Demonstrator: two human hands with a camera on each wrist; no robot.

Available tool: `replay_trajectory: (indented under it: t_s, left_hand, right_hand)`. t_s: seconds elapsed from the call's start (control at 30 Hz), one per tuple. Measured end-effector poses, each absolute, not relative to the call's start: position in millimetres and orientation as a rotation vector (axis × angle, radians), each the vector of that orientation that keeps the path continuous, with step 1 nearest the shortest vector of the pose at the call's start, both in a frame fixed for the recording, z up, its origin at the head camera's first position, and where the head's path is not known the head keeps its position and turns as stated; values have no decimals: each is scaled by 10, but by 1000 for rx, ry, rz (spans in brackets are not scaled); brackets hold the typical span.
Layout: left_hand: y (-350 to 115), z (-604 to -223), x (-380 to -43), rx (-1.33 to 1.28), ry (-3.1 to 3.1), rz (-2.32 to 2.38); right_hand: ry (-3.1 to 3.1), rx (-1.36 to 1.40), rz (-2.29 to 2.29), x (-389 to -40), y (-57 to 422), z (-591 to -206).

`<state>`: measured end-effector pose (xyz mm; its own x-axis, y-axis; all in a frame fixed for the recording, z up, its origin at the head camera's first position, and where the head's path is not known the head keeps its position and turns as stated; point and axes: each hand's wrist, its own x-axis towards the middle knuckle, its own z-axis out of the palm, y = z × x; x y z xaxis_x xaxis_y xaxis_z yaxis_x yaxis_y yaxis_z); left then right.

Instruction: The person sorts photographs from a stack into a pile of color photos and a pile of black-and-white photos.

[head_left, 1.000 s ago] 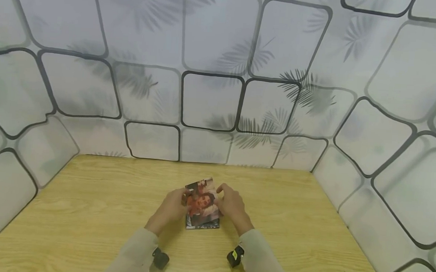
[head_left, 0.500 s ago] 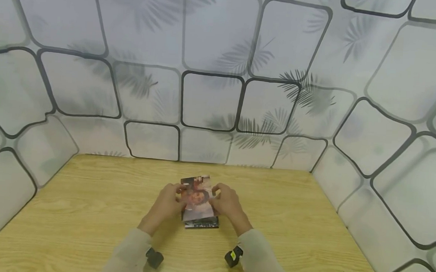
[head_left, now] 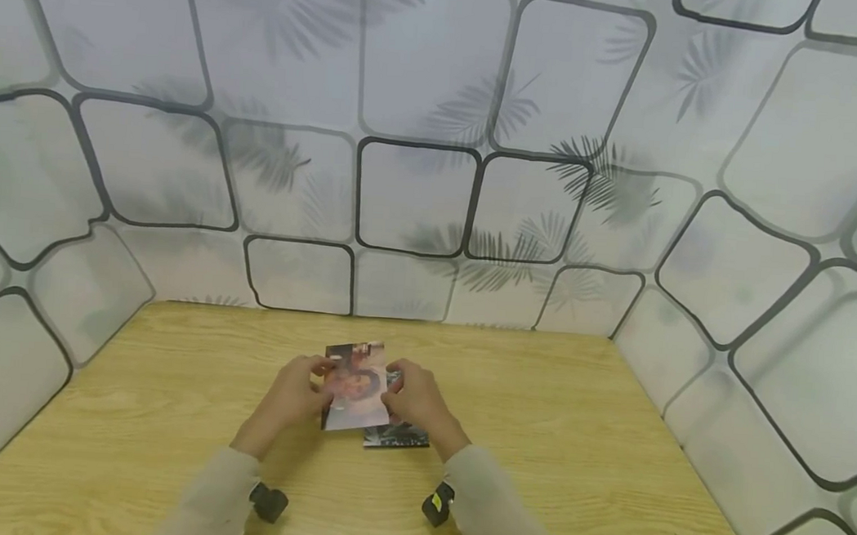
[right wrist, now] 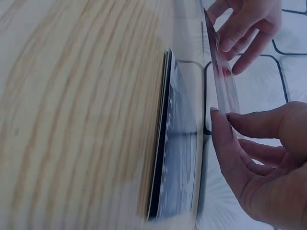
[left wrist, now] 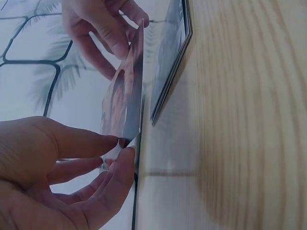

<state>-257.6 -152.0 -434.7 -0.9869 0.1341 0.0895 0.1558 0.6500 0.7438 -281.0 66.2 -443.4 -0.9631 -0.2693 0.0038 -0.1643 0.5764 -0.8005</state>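
A glossy picture card [head_left: 356,387] with a reddish portrait on it is held above the table between both hands. My left hand [head_left: 294,392] pinches its left edge between thumb and fingers. At the opposite edge, my right hand [head_left: 416,396] pinches it the same way. In both wrist views the card hangs raised and apart from the surface. Below and to its right lies a thin stack of dark grey cards [head_left: 398,437], partly covered by the right hand and the raised card. Several layers show along the stack's edge [left wrist: 169,76] in the left wrist view.
The wooden table [head_left: 536,438] extends on all sides of the hands. White wall covering [head_left: 418,201] with dark rounded outlines and leaf prints rises behind and at both sides. A small black camera [head_left: 268,502] is strapped at the left wrist, another camera [head_left: 438,504] at the right.
Both hands have moved left, carrying the portrait card off the stack. More of the dark grey stack now shows, and it has stayed in place.
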Motion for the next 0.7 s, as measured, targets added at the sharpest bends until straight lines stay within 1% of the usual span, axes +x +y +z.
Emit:
replay_trajectory:
  t_s: [0.17, 0.4, 0.7]
  left_hand:
    - [-1680, -4332, -2579, -239, -2858, -1294]
    - [-1915, -4314, -2584, -269, -2893, -1283]
    - [-2193, -4296, -2585, -293, -2935, -1182]
  right_hand:
    - [2701, -433, -1287, -2799, 522, -4426]
    - [2663, -408, -1325, -2777, 326, -4444]
    - [2707, -440, -1244, -2762, 53, -4512]
